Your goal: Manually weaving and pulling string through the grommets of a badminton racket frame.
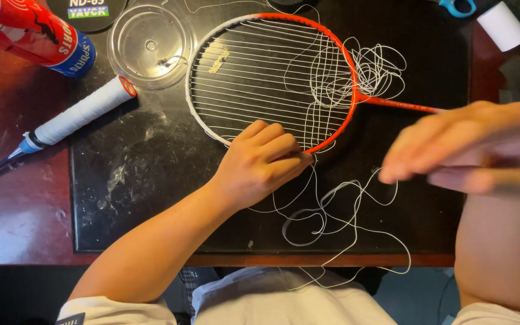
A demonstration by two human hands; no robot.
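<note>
Racket (272, 78) lies flat on a black mat (127, 180), its orange-and-white oval frame near the top of the view and its thin orange shaft running off to the right. The head is partly strung: rows of white string cross it, and loose white string (332, 210) spills out in tangled loops — one bunch beside the frame's right edge, another across the mat below it, trailing toward the person's lap.

The left hand (260, 159) rests on the lower rim of the frame, fingers curled together and pressed against the strings at the bottom edge; whether it pinches a strand there cannot be told. The right hand (464, 147) hovers above the shaft, well to the right of the frame, blurred by motion, fingers held close together; whether it grips anything cannot be told.

Around the work sit other things. A clear round plastic lid (150, 45) lies just beside the frame's upper left. A second racket's white-wrapped handle (82, 111) slants across the mat's left edge onto the dark red table (13, 229). A red-and-blue tube (31, 33) lies at top left, blue scissor handles (457, 7) at the top edge, and a white roll (504, 25) in the top right corner.
</note>
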